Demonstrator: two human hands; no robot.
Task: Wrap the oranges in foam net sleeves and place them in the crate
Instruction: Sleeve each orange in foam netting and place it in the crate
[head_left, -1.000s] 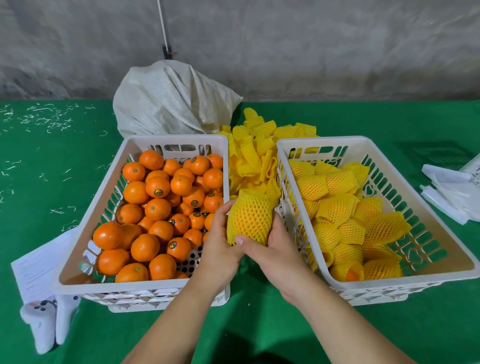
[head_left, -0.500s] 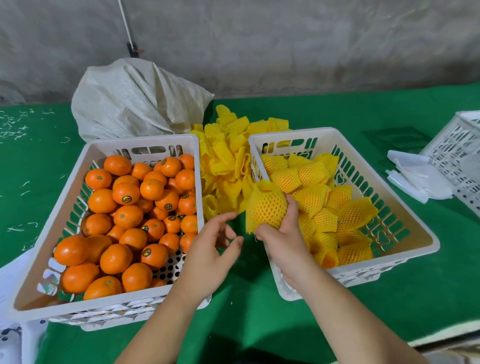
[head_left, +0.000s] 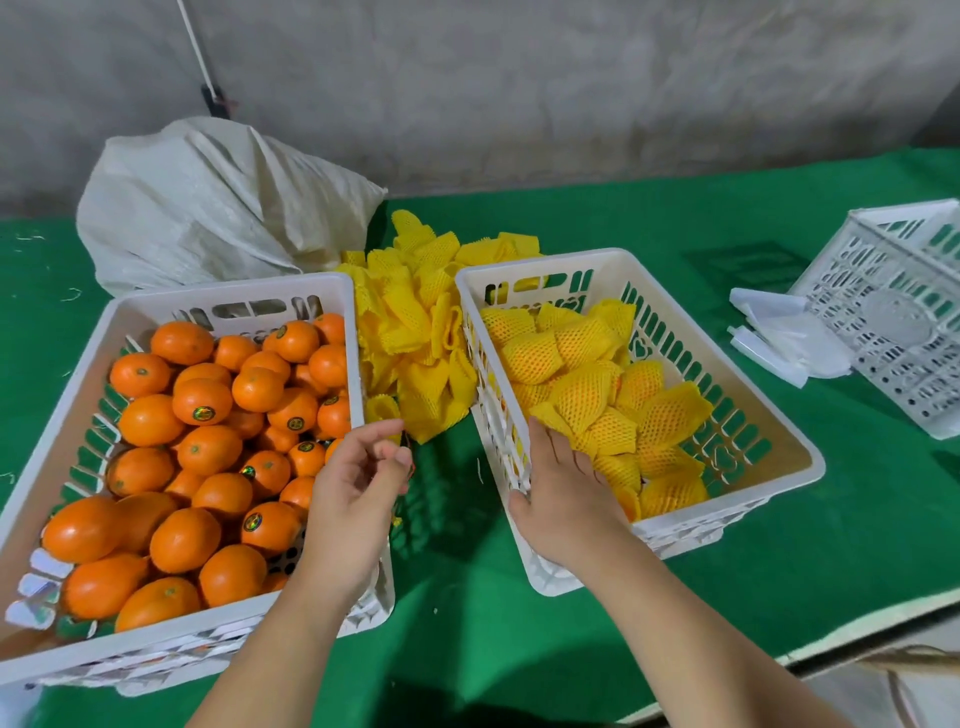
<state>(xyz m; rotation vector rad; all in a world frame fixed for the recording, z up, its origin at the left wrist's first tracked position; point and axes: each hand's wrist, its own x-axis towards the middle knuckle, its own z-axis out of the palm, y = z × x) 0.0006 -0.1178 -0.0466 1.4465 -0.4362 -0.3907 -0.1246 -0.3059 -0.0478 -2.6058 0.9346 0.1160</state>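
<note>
Standing right by the green table (head_left: 597, 218), I saw the right hand (head_left: 563, 493) reaching over the near wall of the white crate (head_left: 769, 415), fingers straight, resting on the wrapped oranges (head_left: 582, 395) piled inside. The left hand (head_left: 358, 488) hung loosely curled, holding nothing, above the corner of the other crate (head_left: 83, 384) full of bare oranges (head_left: 208, 447). Loose yellow foam net sleeves (head_left: 415, 332) sat heaped between both crates.

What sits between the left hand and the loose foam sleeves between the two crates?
Nothing visible. The left hand hovers empty beside the orange crate, and the nearest loose foam sleeves lie just past its fingertips on the bare green cloth.
</note>
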